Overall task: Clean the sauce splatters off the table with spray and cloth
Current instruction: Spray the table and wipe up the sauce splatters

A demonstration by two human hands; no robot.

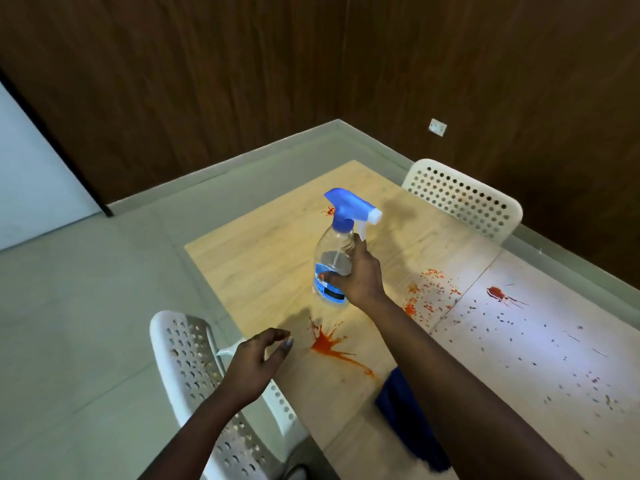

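My right hand [360, 275] grips the body of a clear spray bottle [332, 261] with a blue trigger head, held above the light wooden table [263, 258]. The white nozzle points to the right. My left hand [256, 358] hovers over the table's near edge with fingers loosely curled, holding nothing. An orange-red sauce splatter [329, 344] lies just right of that hand. More speckled sauce [429, 292] sits right of the bottle, a dark red blob [497, 293] farther right, and a small spot [328, 211] behind the bottle. A dark blue cloth [405, 414] lies on the table, partly hidden under my right forearm.
A white perforated chair [194, 368] stands at the table's near-left edge under my left arm. Another white perforated chair [464, 199] stands at the far side. Brown wood-panelled walls enclose the corner, with a grey tiled floor [86, 306] to the left.
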